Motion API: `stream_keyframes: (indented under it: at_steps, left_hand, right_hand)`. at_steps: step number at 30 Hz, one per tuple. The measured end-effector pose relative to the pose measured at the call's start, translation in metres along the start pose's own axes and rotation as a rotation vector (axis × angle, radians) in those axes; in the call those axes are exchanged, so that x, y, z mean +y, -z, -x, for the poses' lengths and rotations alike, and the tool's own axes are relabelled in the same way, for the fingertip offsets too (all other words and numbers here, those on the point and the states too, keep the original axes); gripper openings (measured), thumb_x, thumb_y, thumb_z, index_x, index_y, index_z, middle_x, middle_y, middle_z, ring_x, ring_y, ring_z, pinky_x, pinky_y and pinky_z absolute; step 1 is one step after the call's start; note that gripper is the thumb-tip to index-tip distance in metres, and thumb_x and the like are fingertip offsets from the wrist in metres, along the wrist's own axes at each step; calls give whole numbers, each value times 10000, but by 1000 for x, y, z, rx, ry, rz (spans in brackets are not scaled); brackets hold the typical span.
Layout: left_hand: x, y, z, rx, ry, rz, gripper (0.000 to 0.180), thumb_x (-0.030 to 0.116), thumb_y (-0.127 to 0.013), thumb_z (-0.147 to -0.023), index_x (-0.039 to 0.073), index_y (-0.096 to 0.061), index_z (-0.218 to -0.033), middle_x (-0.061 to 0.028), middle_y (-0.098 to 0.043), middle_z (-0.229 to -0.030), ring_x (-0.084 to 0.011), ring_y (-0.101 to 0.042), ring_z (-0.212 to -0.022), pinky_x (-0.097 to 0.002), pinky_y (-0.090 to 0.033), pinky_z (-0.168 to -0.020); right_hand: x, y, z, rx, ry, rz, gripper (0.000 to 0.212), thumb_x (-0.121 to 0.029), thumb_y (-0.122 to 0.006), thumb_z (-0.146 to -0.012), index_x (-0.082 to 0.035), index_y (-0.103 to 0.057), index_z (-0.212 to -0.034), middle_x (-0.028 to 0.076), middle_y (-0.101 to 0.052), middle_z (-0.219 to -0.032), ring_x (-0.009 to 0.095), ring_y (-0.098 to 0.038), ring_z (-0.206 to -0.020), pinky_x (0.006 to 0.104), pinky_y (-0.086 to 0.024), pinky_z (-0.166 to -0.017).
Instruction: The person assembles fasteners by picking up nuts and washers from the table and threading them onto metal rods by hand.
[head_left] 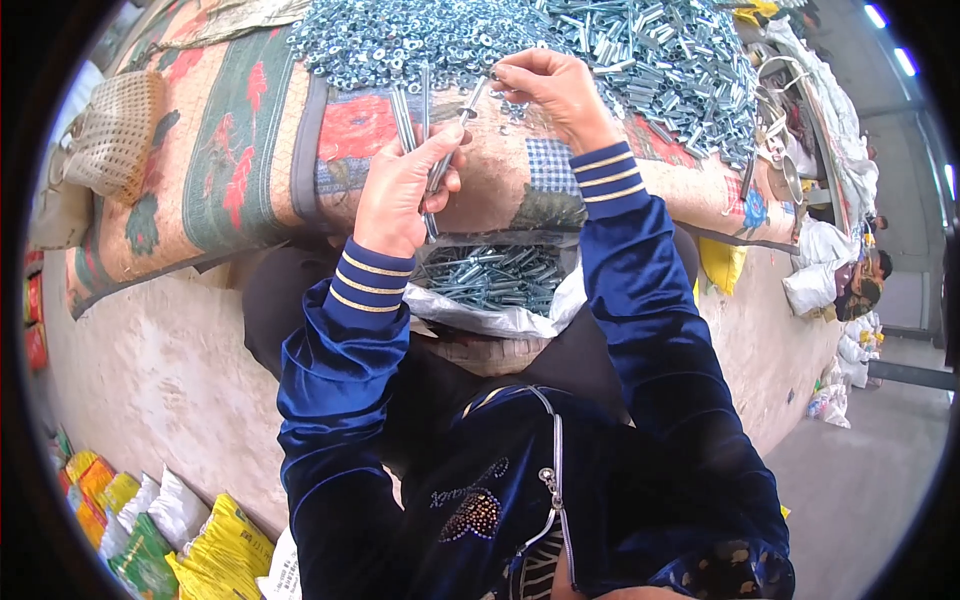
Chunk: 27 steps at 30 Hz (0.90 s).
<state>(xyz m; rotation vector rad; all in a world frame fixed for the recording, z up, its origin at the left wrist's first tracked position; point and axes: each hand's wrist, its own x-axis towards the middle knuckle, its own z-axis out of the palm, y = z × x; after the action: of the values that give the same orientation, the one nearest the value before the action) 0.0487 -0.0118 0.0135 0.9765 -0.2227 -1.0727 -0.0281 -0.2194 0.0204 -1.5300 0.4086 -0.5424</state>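
Several slim metal bolts [404, 118] are gripped in my left hand [398, 195], fanned out above and below the fingers. One of them, a bolt with a dark ring partway along [466, 114], slants up toward my right hand [556, 92]. The thumb and fingertips of that hand pinch at this bolt's upper end; whatever small piece lies between them is too small to tell. Below the hands, a white sack [520, 322] lies open between my knees with many metal bolts [490, 280] inside.
On the patterned cloth [240, 160] ahead lie a heap of small nuts [400, 40] and, to its right, a heap of metal sleeves [670, 70]. A woven basket [118, 130] sits far left. Colourful sacks [225, 550] stand lower left. White bags [822, 265] and another person [865, 285] are at right.
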Motion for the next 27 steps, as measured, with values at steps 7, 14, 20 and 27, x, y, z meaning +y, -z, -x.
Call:
stream_keyframes:
  at_steps: [7,14,20,27]
  left_hand:
    - [-7,-7,-1,-132,82,-155,212,233,-667,-852,50,-620,-948,-9,-605,-735,-66,-550,-534,-164,-295,-370]
    - [-14,-19,1,-29,51,-131,259,304,-582,-914,51,-603,-963,-5,-612,-753,-70,-567,-558,-159,-300,-370]
    - [-9,-18,2,-318,290,-154,237,288,-584,-911,56,-613,-947,-13,-612,-768,-44,-516,-532,-152,-280,-380]
    - [-19,-19,2,-258,32,-364,198,231,-630,-884,49,-613,-960,27,-554,-649,-25,-449,-470,-155,-272,-390]
  right_hand:
    - [-31,17,37,-208,-65,-32,209,-101,-704,-812,-1,-632,-981,58,-646,-898,115,-625,-796,231,-515,-720]
    - [-14,-9,69,-303,-271,-53,154,-160,-712,-814,-52,-643,-900,-6,-609,-740,59,-550,-647,202,-449,-599]
    - [-33,19,56,-92,-167,-233,189,-217,-655,-872,-29,-635,-870,-29,-532,-650,45,-454,-553,188,-365,-520]
    - [-36,24,62,10,-36,-165,224,-247,-678,-852,-22,-671,-847,-27,-543,-631,42,-473,-554,174,-357,-514]
